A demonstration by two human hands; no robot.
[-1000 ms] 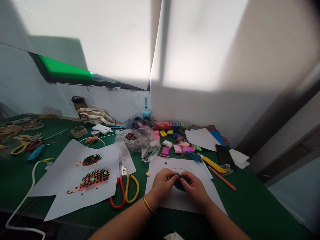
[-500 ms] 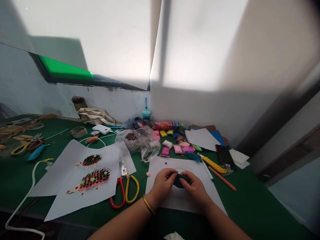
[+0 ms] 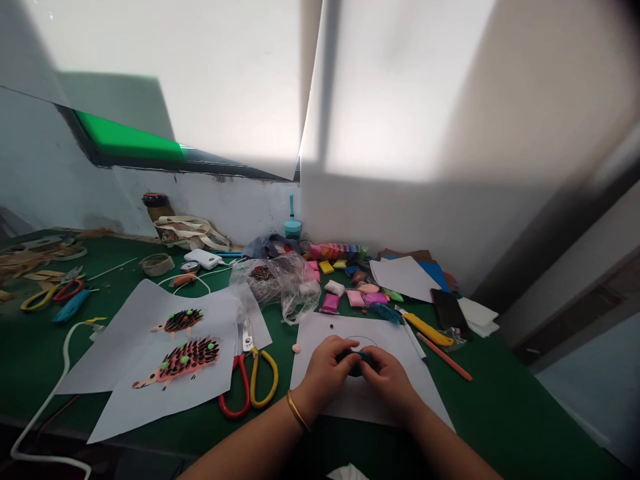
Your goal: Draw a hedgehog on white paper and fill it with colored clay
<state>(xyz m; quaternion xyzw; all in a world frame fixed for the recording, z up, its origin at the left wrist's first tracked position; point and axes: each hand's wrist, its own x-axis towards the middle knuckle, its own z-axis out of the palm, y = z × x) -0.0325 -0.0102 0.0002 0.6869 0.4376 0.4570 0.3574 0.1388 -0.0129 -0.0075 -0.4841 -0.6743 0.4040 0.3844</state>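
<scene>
A dark blue piece of modelling clay (image 3: 356, 367) sits between the fingers of both hands, just above a white sheet of paper (image 3: 425, 393). My left hand (image 3: 326, 367) grips its left side, and my right hand (image 3: 389, 375) pinches the right. Much of the clay is covered by the fingers. Part of a drawn curved line shows on the paper beyond my hands. Up the sheet lies a small dark bead-like ball (image 3: 331, 327). By its left edge is a pale pink round piece (image 3: 297, 348).
Red-and-yellow-handled scissors (image 3: 249, 380) lie left of the sheet, beside papers bearing two hedgehog pictures (image 3: 187, 360). Coloured clay packets (image 3: 356, 299) and a clear plastic bag (image 3: 300, 287) are behind. To the right are a yellow cutter (image 3: 429, 329), an orange stick (image 3: 445, 357) and a dark phone-like slab (image 3: 449, 310).
My fingers have shifted on the blue clay. It looks more bunched and thicker now, where a flatter face showed before. The surrounding things stay put.
</scene>
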